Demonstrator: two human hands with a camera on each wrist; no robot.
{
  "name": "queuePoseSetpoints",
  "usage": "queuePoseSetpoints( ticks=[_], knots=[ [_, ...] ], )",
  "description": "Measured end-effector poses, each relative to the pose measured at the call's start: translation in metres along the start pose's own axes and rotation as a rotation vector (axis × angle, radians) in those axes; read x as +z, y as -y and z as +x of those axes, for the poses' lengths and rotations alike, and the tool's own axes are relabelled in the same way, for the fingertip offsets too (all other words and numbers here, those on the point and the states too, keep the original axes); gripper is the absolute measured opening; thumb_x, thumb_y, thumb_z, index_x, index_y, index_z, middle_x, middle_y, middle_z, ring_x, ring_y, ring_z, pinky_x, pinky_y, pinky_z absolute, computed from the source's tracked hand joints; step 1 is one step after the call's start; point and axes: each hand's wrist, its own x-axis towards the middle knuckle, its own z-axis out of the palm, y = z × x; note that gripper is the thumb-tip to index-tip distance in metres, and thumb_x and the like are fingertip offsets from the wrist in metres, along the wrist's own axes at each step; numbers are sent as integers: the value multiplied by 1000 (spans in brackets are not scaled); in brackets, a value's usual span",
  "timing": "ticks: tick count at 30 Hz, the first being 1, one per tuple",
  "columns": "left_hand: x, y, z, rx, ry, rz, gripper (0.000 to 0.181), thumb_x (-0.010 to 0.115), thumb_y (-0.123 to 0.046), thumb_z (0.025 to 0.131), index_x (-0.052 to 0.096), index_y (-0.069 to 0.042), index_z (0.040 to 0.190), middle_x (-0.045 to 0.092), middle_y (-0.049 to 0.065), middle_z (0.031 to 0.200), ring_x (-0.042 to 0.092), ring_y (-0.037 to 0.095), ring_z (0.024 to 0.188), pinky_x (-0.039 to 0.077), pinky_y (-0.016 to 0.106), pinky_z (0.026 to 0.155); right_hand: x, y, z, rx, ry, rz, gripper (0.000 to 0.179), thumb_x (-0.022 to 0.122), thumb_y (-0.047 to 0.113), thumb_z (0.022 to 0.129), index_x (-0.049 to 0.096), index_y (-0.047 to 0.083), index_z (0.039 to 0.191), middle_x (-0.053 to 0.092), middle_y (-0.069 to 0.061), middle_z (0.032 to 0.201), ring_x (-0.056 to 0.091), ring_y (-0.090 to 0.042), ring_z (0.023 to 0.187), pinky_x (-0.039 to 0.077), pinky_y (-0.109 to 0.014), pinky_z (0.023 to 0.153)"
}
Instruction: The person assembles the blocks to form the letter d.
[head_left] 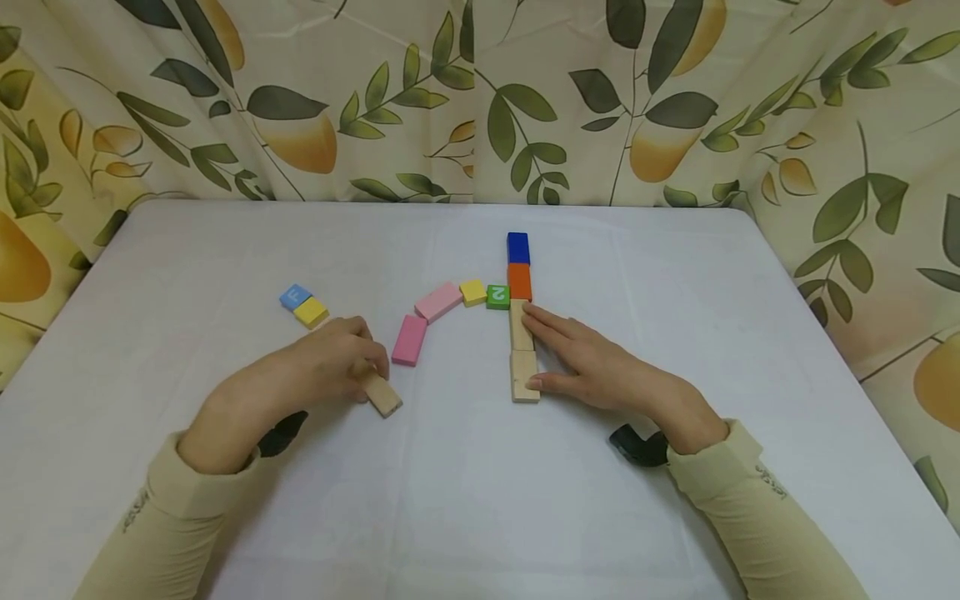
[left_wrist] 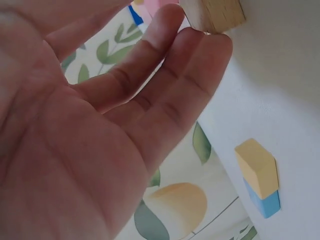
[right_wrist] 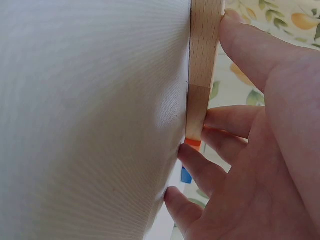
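Note:
My left hand (head_left: pixel 322 362) pinches a plain wooden block (head_left: pixel 384 398) at the table's left-centre. The block's end (left_wrist: pixel 220 15) shows beyond the fingertips in the left wrist view. My right hand (head_left: pixel 592 358) touches the right side of two wooden blocks laid end to end, the upper one (head_left: pixel 519 327) at the fingertips and the lower one (head_left: pixel 522 379) at the thumb. An orange block (head_left: pixel 519 282) and a blue block (head_left: pixel 518 247) continue that column upward. From the column a green block (head_left: pixel 498 297), a yellow block (head_left: pixel 473 292), a light pink block (head_left: pixel 438 302) and a darker pink block (head_left: pixel 409 340) curve left.
Beyond my left hand lie a light blue lettered block (head_left: pixel 295 297) and a second yellow block (head_left: pixel 311 312), touching each other. A white cloth (head_left: pixel 465 500) covers the table. Leaf-and-fruit patterned fabric (head_left: pixel 555 100) stands behind and at both sides.

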Motion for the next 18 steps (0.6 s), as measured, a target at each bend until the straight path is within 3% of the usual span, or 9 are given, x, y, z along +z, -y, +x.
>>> queuePoseSetpoints(
  ticks=[7,18],
  knots=[
    [5,-2,1,81,-50,1,21,83,-9,78,75,-17,97,58,6,100,55,25,99,52,36,84,0,1,0,-7,-8,-7,85,66,42,94,21,9,158,13,-6,167,22,-36,151,24,-56,120],
    [9,-9,4,113,-71,39,23,83,-11,79,76,-14,101,59,3,100,54,20,98,52,31,82,-1,2,-1,5,-1,-12,85,65,43,94,20,9,158,12,-5,168,20,-37,152,21,-57,121]
  ],
)
